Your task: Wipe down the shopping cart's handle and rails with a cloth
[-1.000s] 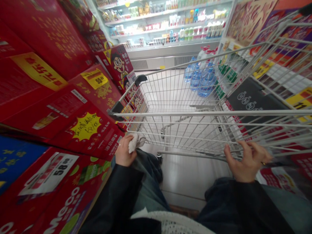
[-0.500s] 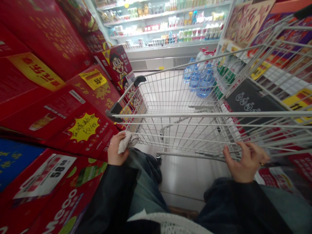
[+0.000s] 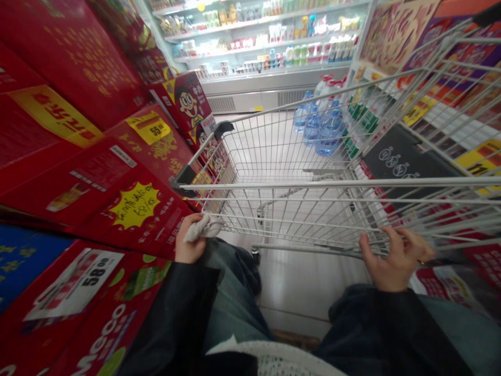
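Note:
My left hand (image 3: 189,243) is closed around a crumpled white cloth (image 3: 203,228), beside the left end of a wire shopping cart (image 3: 289,185). The cloth lies over the fingers and reaches to the cart's lower wires; whether it touches them I cannot tell. My right hand (image 3: 395,261), with a ring on one finger, has its fingers bent over the cart's lower right wires. Its thumb stands apart, against the mesh. The cart stands across in front of me, and its basket shows the floor through it.
Stacked red cartons (image 3: 129,188) with price tags rise close on the left. Large water bottles (image 3: 329,130) stand on the floor beyond the cart. A lit refrigerated shelf (image 3: 266,78) spans the back. Boxed goods (image 3: 450,52) line the right. My legs are below the cart.
The white cloth has shifted slightly left and now covers more of my left fingers. My right hand and the cart look nearly the same.

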The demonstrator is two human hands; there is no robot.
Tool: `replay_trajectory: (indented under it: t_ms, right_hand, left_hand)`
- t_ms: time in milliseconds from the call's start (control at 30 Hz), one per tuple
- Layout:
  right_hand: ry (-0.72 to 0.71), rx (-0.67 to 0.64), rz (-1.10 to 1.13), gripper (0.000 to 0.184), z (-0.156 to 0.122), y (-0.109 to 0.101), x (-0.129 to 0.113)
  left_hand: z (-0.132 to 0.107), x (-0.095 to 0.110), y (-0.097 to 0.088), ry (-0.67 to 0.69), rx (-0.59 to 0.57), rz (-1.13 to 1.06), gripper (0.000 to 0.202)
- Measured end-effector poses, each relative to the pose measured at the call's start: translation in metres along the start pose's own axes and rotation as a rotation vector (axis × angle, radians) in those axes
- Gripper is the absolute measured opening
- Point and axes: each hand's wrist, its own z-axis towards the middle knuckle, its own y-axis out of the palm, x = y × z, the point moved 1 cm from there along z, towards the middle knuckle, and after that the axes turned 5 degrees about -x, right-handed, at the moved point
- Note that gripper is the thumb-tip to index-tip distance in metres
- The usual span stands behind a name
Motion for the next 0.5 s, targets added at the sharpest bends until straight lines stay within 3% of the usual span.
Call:
replay_trajectory:
  t_ms: [267, 400, 500]
  right_hand:
    - [0.016, -0.001, 0.022, 0.042, -0.001, 0.002, 0.002]
    - [0.021, -0.006, 0.037, 0.042, -0.001, 0.002, 0.002]
    - [0.023, -0.018, 0.045, 0.042, -0.002, 0.001, 0.002]
  left_hand:
    - [-0.010, 0.034, -0.004, 0.058, -0.102, 0.041, 0.048]
    - [-0.005, 0.054, -0.010, 0.072, 0.095, 0.044, 0.049]
    - [-0.003, 0.063, -0.004, 0.068, 0.205, 0.064, 0.050]
